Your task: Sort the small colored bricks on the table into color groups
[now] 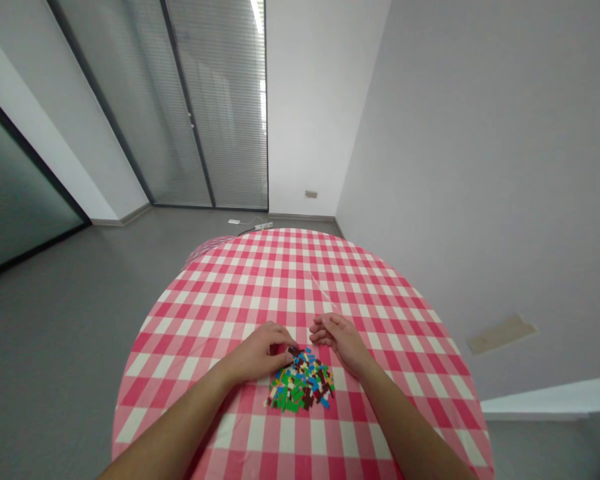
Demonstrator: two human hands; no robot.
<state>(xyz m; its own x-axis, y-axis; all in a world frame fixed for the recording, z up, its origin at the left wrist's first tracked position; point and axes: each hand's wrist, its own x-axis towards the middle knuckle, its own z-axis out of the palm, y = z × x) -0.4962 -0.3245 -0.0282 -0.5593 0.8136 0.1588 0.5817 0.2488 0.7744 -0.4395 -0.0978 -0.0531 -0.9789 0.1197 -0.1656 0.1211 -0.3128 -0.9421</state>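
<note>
A heap of small plastic building bricks in green, blue, brown, white and yellow lies on the checked tablecloth. At the heap's upper left edge is my left hand, its thumb and fingers bent inward at the bricks. Dark brown pieces show by its fingertips, but what the fingers grip is too small to make out. Just beyond the heap on the right, my right hand hovers with loosely curled, slightly parted fingers and nothing visible in them.
The round table wears a red-and-white checked cover. Beyond it, a power strip and a white adapter with cables lie on the grey floor. A plain wall stands to the right, glass panels to the left.
</note>
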